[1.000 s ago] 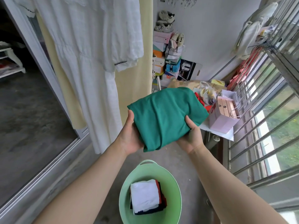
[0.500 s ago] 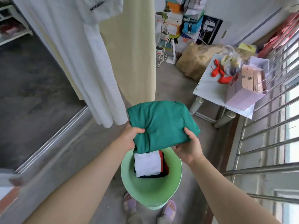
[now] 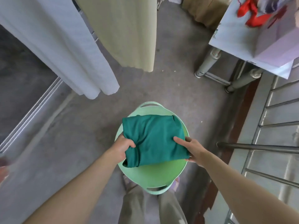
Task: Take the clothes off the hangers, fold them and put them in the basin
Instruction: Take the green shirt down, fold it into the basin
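Note:
A folded dark green garment (image 3: pixel 153 139) is held over the light green basin (image 3: pixel 155 175) on the floor at my feet. My left hand (image 3: pixel 123 147) grips its near left corner, bunching the cloth. My right hand (image 3: pixel 189 147) pinches its right edge, thumb on top and fingers underneath. The garment covers the folded clothes seen earlier inside the basin. A white dress (image 3: pixel 53 42) and a pale yellow garment (image 3: pixel 127 29) hang at the upper left and centre.
A small table (image 3: pixel 239 42) on metal legs (image 3: pixel 208 62) stands at the upper right, carrying a pink bag (image 3: pixel 273 38) and red items (image 3: pixel 252 15). Metal window bars (image 3: pixel 258 146) run along the right. A sliding door track (image 3: pixel 30 117) lies at the left.
Both hands have lowered the green garment from chest height down onto the basin. My view has tilted downward, and the white folded stack inside is now hidden.

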### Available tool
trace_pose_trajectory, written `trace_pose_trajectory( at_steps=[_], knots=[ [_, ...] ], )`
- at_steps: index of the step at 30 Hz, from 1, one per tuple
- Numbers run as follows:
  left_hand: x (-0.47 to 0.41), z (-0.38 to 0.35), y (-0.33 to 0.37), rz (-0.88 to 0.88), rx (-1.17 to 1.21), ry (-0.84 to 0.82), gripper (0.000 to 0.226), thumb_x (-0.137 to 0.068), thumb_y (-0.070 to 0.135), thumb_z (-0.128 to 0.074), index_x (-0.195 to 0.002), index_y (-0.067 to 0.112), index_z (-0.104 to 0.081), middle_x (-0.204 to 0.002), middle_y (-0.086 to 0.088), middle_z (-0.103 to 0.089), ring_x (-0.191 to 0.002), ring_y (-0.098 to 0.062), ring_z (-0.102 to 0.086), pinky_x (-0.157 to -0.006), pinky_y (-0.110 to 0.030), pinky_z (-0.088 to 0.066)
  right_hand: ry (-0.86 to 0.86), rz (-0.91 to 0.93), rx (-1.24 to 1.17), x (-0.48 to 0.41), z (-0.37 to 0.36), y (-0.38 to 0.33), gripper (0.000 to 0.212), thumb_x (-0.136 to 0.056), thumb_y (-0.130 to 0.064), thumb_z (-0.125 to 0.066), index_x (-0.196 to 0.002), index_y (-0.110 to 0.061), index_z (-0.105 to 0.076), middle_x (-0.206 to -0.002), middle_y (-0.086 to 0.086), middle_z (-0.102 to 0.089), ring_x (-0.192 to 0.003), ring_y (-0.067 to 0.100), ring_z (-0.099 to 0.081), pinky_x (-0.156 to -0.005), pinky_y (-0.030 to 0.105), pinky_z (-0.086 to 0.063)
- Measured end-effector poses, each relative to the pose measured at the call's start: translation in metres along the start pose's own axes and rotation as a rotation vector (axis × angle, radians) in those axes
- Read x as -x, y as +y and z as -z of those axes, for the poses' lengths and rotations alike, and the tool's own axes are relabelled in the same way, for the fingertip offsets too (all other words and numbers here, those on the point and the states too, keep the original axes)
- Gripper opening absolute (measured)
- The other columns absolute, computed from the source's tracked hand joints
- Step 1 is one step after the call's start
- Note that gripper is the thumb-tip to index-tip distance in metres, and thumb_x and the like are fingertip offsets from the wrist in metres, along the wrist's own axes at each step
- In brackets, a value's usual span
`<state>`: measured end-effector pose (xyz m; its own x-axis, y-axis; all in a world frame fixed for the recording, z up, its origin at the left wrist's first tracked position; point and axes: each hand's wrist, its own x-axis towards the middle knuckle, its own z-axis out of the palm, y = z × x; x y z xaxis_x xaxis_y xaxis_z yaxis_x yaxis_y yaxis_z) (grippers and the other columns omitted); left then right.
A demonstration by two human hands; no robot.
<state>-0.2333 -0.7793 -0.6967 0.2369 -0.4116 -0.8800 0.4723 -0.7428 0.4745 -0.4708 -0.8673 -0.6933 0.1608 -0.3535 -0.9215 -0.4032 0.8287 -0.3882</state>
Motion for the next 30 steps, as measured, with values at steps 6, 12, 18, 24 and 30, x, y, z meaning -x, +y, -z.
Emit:
trace_pose_trajectory(
  at_steps=[6,12,18,24,30],
  knots=[
    [-0.075,0.003,-0.052,0.128,-0.057,0.057,0.053,-0.074,-0.019,-0.027,-0.107,0.013,-0.054,-0.096,-0.009,-0.061,-0.091,-0.031,-0.058,-0.080,-0.036,-0.049,0.099,-0.006,-0.020,-0.084,-0.011,0.050,0.031,-0.085,-0.014,-0.068,-0.114,-0.011,-0.060,-0.111,0.007,-0.068,-0.100,0.028,-0.065,-0.091,0.044,-0.052],
    [-0.167,0.011,-0.090,0.158,0.006,0.121,0.057,-0.075,-0.014,-0.030,-0.121,0.013,-0.052,-0.111,-0.012,-0.062,-0.102,-0.035,-0.059,-0.089,-0.046,-0.050,0.195,0.088,-0.047,-0.183,-0.032,0.082,0.025,-0.087,-0.004,-0.060,-0.108,-0.018,-0.055,-0.106,0.003,-0.065,-0.097,0.025,-0.061,-0.087,0.040,-0.052],
    [-0.250,0.021,-0.112,0.124,0.300,0.033,0.029,-0.087,0.009,-0.041,-0.105,0.013,-0.064,-0.096,-0.006,-0.071,-0.091,-0.025,-0.064,-0.083,-0.036,-0.050,0.352,0.381,0.198,-0.257,-0.047,0.080,0.018,-0.083,-0.004,-0.057,-0.098,-0.013,-0.052,-0.084,-0.006,-0.058,-0.077,0.014,-0.053,-0.068,0.025,-0.045],
    [-0.322,0.021,-0.144,0.027,0.028,0.279,0.037,-0.090,0.039,-0.059,-0.118,0.016,-0.056,-0.114,-0.006,-0.064,-0.101,-0.026,-0.062,-0.086,-0.041,-0.052,0.279,0.163,0.324,-0.326,-0.047,0.084,0.056,-0.085,-0.018,-0.064,-0.137,-0.015,-0.043,-0.127,0.002,-0.059,-0.110,0.023,-0.059,-0.099,0.039,-0.047],
    [-0.340,0.027,-0.153,0.203,0.335,0.304,0.029,-0.099,0.038,-0.045,-0.111,0.017,-0.060,-0.109,-0.008,-0.065,-0.098,-0.027,-0.062,-0.089,-0.043,-0.050,0.317,0.278,0.286,-0.327,-0.044,0.090,0.029,-0.084,-0.001,-0.057,-0.112,-0.012,-0.059,-0.100,0.001,-0.066,-0.092,0.022,-0.059,-0.079,0.033,-0.049]
  ],
)
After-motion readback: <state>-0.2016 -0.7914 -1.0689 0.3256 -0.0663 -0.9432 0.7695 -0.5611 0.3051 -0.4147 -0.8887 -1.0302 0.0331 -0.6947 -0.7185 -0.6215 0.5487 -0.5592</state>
